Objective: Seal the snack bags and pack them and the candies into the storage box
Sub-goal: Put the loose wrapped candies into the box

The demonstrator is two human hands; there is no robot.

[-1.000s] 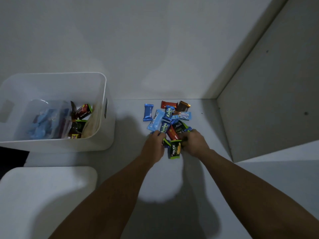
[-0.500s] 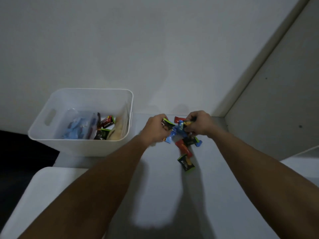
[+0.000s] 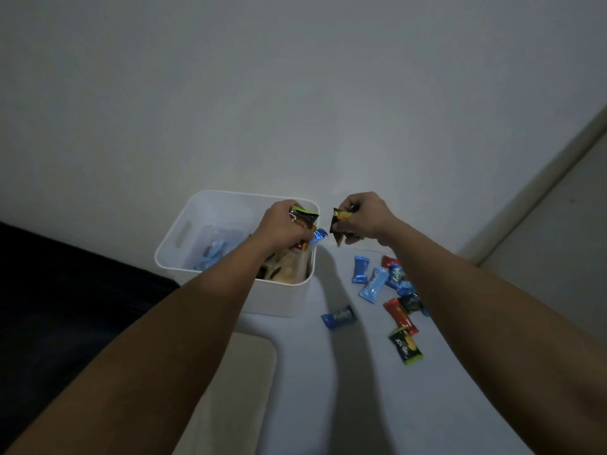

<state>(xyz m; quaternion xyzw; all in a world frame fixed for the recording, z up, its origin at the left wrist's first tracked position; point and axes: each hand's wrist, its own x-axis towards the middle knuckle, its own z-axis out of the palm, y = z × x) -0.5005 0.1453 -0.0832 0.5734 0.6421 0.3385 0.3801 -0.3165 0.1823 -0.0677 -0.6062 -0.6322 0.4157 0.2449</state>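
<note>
- Head view: you are carrying candies to the box (image 3: 170,257) at the desk's back-left; your left hand (image 3: 279,224) is clutching several over its right rim, your right hand (image 3: 364,218) pinching one beside it.
- Judging by this, you are needing to release both handfuls inside, then gather the loose candies (image 3: 399,315) right of the box.

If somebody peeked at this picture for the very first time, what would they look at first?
Probably the two hands full of shiny candies: the left hand grips a bunch over the white storage box, and the right hand holds a dark wrapper just right of the box. Next, the bright blue, red and green candies scattered on the white table, right of the box.
</note>
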